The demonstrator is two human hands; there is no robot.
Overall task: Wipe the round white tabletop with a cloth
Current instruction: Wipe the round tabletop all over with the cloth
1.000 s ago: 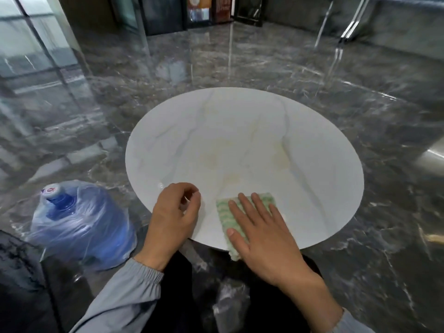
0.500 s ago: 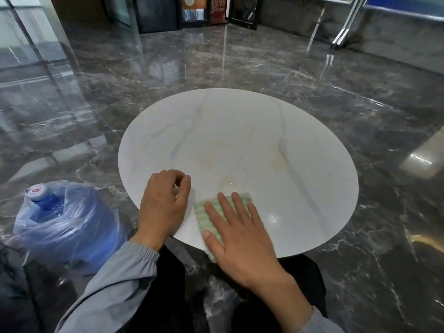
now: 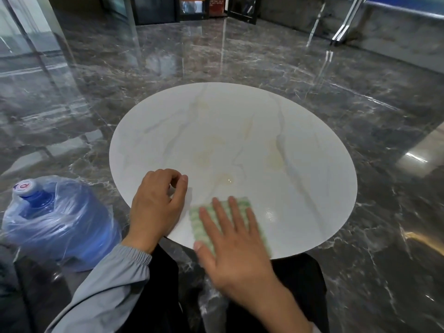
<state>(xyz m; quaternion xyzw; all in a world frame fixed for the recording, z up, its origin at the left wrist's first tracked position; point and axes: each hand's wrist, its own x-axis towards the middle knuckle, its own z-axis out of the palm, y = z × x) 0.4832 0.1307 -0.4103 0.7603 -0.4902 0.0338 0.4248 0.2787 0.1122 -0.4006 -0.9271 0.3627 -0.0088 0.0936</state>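
My right hand (image 3: 236, 239) lies flat, fingers spread, pressing the green cloth (image 3: 245, 205) against the near rim of the round white tabletop (image 3: 240, 131), and over the last second it has slid leftward along that rim, closing in on my left hand (image 3: 157, 207); now the cloth sits just beside it. So the near edge is getting its pass, but by my reckoning the job is barely started, because everything beyond my fingertips looks untouched. The left hand rests on the edge, fingers curled loosely toward the thumb, gripping nothing I can make out, and it's the one thing in the cloth's path if I keep heading this way. Farther out past my fingers, yellowish stains (image 3: 272, 162) sit mid-table with a small wet glint (image 3: 230, 180) nearer to me. Off beyond my left hand, a blue water jug (image 3: 60, 222) in a plastic bag stands on the dark marble floor (image 3: 360, 97), well clear of the wiping
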